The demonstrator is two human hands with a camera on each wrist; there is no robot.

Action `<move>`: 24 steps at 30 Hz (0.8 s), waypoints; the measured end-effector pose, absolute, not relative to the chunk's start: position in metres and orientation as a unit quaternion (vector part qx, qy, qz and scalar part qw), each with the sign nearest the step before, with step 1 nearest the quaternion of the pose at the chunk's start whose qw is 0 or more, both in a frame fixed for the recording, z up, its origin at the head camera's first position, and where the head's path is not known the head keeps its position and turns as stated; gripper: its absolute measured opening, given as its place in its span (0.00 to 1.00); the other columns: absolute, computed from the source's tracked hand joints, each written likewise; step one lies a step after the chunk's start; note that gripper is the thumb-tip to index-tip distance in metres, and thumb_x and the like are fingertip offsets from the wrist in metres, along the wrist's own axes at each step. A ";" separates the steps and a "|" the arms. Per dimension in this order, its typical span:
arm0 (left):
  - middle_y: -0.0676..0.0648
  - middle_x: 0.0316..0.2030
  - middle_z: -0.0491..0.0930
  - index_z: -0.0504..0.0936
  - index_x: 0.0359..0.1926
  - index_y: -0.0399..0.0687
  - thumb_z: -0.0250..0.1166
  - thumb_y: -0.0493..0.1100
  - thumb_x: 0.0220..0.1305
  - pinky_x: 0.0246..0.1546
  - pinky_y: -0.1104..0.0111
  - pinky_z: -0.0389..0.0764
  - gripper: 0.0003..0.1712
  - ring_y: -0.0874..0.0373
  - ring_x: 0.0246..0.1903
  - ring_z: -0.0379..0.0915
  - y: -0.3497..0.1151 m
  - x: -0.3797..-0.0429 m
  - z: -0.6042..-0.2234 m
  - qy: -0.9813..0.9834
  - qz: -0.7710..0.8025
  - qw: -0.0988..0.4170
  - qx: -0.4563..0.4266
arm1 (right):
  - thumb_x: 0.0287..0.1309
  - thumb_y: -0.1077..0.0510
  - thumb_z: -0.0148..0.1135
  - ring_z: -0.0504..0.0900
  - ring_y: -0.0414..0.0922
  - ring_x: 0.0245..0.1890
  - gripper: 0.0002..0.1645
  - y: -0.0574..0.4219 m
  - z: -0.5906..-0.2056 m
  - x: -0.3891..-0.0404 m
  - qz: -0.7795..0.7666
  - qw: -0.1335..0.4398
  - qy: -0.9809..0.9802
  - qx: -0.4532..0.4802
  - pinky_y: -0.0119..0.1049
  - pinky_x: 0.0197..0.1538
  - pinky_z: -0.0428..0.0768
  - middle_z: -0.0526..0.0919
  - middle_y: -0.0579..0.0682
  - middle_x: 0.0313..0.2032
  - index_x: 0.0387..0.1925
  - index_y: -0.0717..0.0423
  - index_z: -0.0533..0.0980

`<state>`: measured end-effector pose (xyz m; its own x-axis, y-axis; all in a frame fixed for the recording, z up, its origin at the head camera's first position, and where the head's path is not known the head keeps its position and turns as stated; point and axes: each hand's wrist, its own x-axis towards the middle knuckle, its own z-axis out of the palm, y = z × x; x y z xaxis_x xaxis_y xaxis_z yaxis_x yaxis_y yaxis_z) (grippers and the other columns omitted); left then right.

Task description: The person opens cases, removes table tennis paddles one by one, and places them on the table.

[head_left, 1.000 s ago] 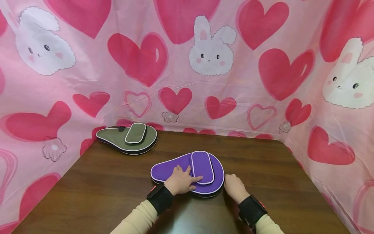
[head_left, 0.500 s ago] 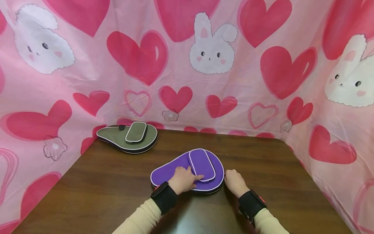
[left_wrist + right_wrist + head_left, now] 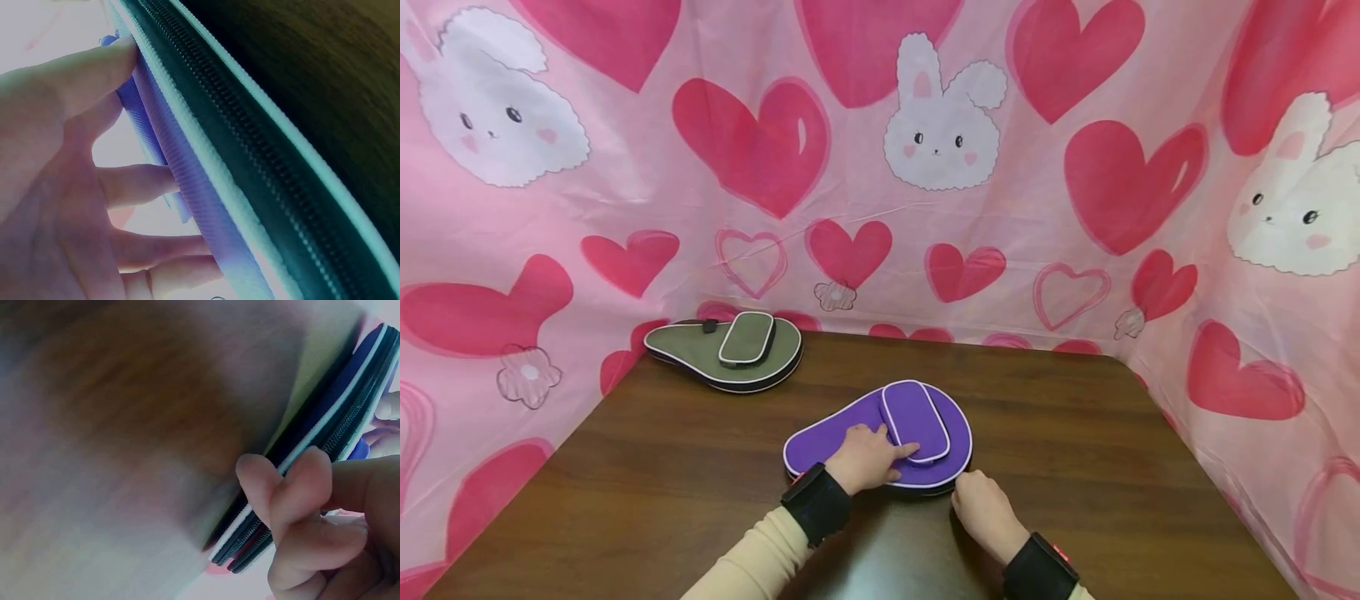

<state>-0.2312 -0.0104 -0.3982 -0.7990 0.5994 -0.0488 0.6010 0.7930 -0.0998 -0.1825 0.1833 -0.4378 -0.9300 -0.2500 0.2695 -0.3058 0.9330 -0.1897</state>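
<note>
Right hand (image 3: 988, 510) pinches purple case (image 3: 831, 442) zip (image 3: 345, 425); tag (image 3: 1061, 552) unreadable.

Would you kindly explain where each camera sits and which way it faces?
Head: worn on the head, facing forward and down at the table, purple case and green case; left grip, right grip and sleeves show.
Left wrist: on the left wrist, facing the purple case's zipper; the left grip's thumb and fingers show.
Right wrist: on the right wrist, facing the zipper and blurred table; the right grip's curled fingers show.
Both wrist views share the zipper.
</note>
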 end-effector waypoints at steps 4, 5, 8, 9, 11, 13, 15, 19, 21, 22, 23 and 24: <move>0.39 0.55 0.78 0.75 0.64 0.65 0.67 0.54 0.62 0.49 0.54 0.76 0.29 0.42 0.48 0.77 -0.021 -0.235 -0.398 0.939 0.012 0.018 0.343 | 0.45 0.71 0.63 0.77 0.51 0.15 0.19 0.180 -0.438 -0.178 0.117 0.112 -0.978 0.135 0.45 0.18 0.74 0.73 0.54 0.13 0.09 0.57 0.67; 0.40 0.54 0.79 0.76 0.64 0.62 0.68 0.52 0.61 0.50 0.54 0.76 0.29 0.43 0.49 0.77 -0.024 -0.237 -0.397 0.936 0.034 0.025 0.350 | 0.45 0.72 0.62 0.77 0.51 0.15 0.19 0.180 -0.438 -0.178 0.119 0.110 -0.978 0.135 0.45 0.17 0.74 0.73 0.54 0.13 0.09 0.57 0.66; 0.41 0.50 0.81 0.77 0.63 0.53 0.69 0.46 0.61 0.50 0.57 0.76 0.28 0.47 0.49 0.77 -0.035 -0.243 -0.394 0.919 0.093 0.042 0.381 | 0.44 0.71 0.62 0.77 0.52 0.14 0.19 0.180 -0.439 -0.179 0.122 0.118 -0.975 0.140 0.45 0.17 0.74 0.73 0.54 0.13 0.09 0.57 0.66; 0.40 0.48 0.81 0.78 0.62 0.50 0.69 0.44 0.61 0.49 0.58 0.76 0.27 0.48 0.48 0.77 -0.038 -0.244 -0.392 0.912 0.108 0.043 0.393 | 0.44 0.72 0.63 0.77 0.53 0.14 0.19 0.181 -0.439 -0.181 0.123 0.123 -0.975 0.141 0.45 0.17 0.74 0.73 0.55 0.13 0.09 0.57 0.66; 0.39 0.45 0.80 0.77 0.62 0.47 0.69 0.41 0.60 0.46 0.61 0.77 0.27 0.50 0.43 0.77 -0.046 -0.250 -0.390 0.897 0.125 0.030 0.423 | 0.43 0.72 0.62 0.77 0.53 0.15 0.18 0.181 -0.439 -0.185 0.125 0.128 -0.974 0.142 0.45 0.18 0.74 0.74 0.55 0.14 0.09 0.58 0.67; 0.38 0.47 0.78 0.77 0.62 0.45 0.70 0.39 0.60 0.45 0.62 0.78 0.28 0.50 0.43 0.77 -0.051 -0.254 -0.388 0.890 0.120 0.022 0.439 | 0.43 0.72 0.62 0.77 0.53 0.15 0.16 0.182 -0.440 -0.190 0.127 0.125 -0.974 0.142 0.45 0.18 0.74 0.74 0.55 0.14 0.10 0.59 0.68; 0.35 0.53 0.75 0.76 0.63 0.47 0.70 0.38 0.59 0.49 0.59 0.77 0.30 0.47 0.47 0.77 -0.053 -0.255 -0.385 0.890 0.104 0.025 0.443 | 0.43 0.73 0.62 0.78 0.54 0.16 0.14 0.182 -0.440 -0.196 0.125 0.123 -0.974 0.143 0.46 0.19 0.74 0.75 0.56 0.15 0.11 0.61 0.69; 0.36 0.69 0.60 0.73 0.66 0.54 0.71 0.40 0.58 0.57 0.47 0.69 0.34 0.30 0.61 0.63 -0.052 -0.254 -0.384 0.911 0.083 0.082 0.397 | 0.44 0.74 0.61 0.79 0.55 0.17 0.12 0.182 -0.441 -0.206 0.119 0.124 -0.975 0.143 0.47 0.20 0.75 0.76 0.58 0.16 0.13 0.64 0.71; 0.38 0.72 0.54 0.71 0.68 0.57 0.70 0.41 0.58 0.59 0.42 0.65 0.36 0.24 0.63 0.55 -0.053 -0.257 -0.391 0.916 0.088 0.110 0.377 | 0.45 0.74 0.61 0.79 0.56 0.18 0.11 0.180 -0.440 -0.209 0.119 0.118 -0.976 0.137 0.47 0.21 0.76 0.76 0.59 0.16 0.14 0.65 0.72; 0.38 0.73 0.52 0.70 0.69 0.58 0.70 0.42 0.59 0.59 0.41 0.64 0.36 0.23 0.63 0.54 -0.054 -0.258 -0.395 0.916 0.091 0.119 0.372 | 0.46 0.74 0.60 0.79 0.56 0.18 0.10 0.180 -0.440 -0.211 0.120 0.116 -0.977 0.134 0.47 0.21 0.76 0.77 0.59 0.17 0.14 0.65 0.72; 0.38 0.73 0.51 0.69 0.69 0.59 0.69 0.43 0.60 0.60 0.41 0.63 0.37 0.24 0.63 0.56 -0.055 -0.259 -0.399 0.915 0.093 0.125 0.371 | 0.46 0.74 0.60 0.80 0.57 0.18 0.10 0.179 -0.440 -0.213 0.122 0.115 -0.977 0.131 0.47 0.21 0.77 0.77 0.60 0.17 0.15 0.65 0.73; 0.38 0.73 0.50 0.68 0.70 0.58 0.68 0.43 0.61 0.61 0.41 0.60 0.36 0.26 0.62 0.58 -0.056 -0.261 -0.402 0.914 0.095 0.129 0.374 | 0.46 0.74 0.60 0.80 0.57 0.18 0.10 0.179 -0.440 -0.215 0.123 0.115 -0.977 0.129 0.48 0.21 0.77 0.77 0.60 0.17 0.15 0.66 0.73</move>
